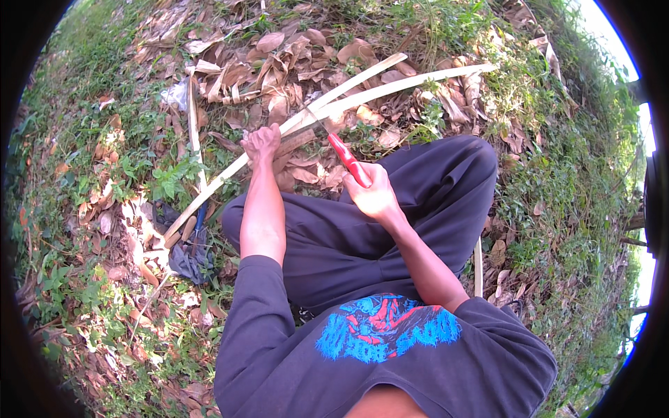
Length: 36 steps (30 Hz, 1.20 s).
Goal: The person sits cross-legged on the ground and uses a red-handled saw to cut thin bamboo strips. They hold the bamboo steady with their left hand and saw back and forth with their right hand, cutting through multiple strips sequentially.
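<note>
My right hand (373, 191) is closed around the red handle of a knife (345, 155), held over my crossed legs. Its thin blade points up and left and meets a long pale bamboo strip (233, 167). Beyond the blade the strip is parted into two lengths, an upper one (362, 75) and a lower one (425, 78), spreading toward the far right. My left hand (262, 143) grips the strip just left of the blade. Its fingertips are partly hidden. A brown piece of wood (296, 141) lies beneath the strip, close to both hands.
Dry leaves (293, 59) and grass cover the ground. Left of me lie a thin pale stick (194, 125), a clear plastic bag (175, 95) and a dark plastic bag (191, 261) beside a blue-handled thing (201, 217). Another pale strip (479, 268) lies by my right thigh.
</note>
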{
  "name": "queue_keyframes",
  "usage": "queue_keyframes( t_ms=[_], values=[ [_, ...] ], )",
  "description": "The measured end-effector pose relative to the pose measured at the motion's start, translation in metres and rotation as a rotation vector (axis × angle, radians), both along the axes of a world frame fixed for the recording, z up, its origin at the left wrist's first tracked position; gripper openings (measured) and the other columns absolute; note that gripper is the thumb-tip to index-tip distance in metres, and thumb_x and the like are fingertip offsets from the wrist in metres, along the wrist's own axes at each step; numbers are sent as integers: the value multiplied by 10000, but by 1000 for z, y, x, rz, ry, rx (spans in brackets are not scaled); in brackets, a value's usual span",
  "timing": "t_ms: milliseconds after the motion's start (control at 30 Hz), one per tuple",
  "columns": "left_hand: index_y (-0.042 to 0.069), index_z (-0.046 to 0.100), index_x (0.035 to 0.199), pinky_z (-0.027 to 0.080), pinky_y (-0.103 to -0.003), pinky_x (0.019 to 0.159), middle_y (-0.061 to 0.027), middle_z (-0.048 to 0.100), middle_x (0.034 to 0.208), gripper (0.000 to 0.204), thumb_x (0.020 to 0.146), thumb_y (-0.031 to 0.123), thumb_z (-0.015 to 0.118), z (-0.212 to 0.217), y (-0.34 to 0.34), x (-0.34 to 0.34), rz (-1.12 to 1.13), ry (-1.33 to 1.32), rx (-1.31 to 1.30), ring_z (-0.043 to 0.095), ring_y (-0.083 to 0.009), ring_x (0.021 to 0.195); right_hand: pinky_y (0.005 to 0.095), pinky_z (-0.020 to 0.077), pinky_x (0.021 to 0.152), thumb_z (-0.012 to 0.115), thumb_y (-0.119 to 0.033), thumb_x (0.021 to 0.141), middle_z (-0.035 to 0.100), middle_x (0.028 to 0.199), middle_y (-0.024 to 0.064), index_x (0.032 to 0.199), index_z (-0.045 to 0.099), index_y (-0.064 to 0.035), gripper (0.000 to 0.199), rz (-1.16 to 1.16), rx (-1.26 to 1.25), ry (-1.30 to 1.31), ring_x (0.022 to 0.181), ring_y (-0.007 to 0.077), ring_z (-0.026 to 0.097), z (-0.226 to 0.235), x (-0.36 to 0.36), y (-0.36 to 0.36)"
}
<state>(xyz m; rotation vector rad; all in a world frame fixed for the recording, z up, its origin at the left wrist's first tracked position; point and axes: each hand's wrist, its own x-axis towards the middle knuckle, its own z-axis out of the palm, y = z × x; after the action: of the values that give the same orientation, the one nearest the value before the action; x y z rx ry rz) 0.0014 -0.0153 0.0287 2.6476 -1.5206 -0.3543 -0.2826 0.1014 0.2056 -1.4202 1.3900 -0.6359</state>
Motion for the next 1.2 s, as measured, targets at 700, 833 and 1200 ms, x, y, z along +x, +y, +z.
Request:
queue_keyframes(
  t_ms=[700,833,1200],
  values=[
    [54,767,915,357,-529,983,-198,727,1007,557,909,405,335,13,-4,-9,0,2,-1,684,-340,963,389,442,571,593,-194,861,516,549,159,689,531,36,293,-21,-69,-16,512,198,472,-18,27,-61],
    [57,766,931,372,-528,961,-183,730,1008,553,901,416,346,-4,4,2,-29,-32,-36,679,-339,965,393,444,562,584,-182,861,517,544,153,703,547,31,268,19,-12,-33,511,177,528,20,18,-21],
    [73,765,941,376,-544,950,-164,732,1024,564,920,430,328,9,4,-9,-9,-19,5,670,-319,999,360,406,529,582,-163,856,463,520,109,682,514,38,274,30,-171,-32,512,125,411,-19,44,-47]
  ],
)
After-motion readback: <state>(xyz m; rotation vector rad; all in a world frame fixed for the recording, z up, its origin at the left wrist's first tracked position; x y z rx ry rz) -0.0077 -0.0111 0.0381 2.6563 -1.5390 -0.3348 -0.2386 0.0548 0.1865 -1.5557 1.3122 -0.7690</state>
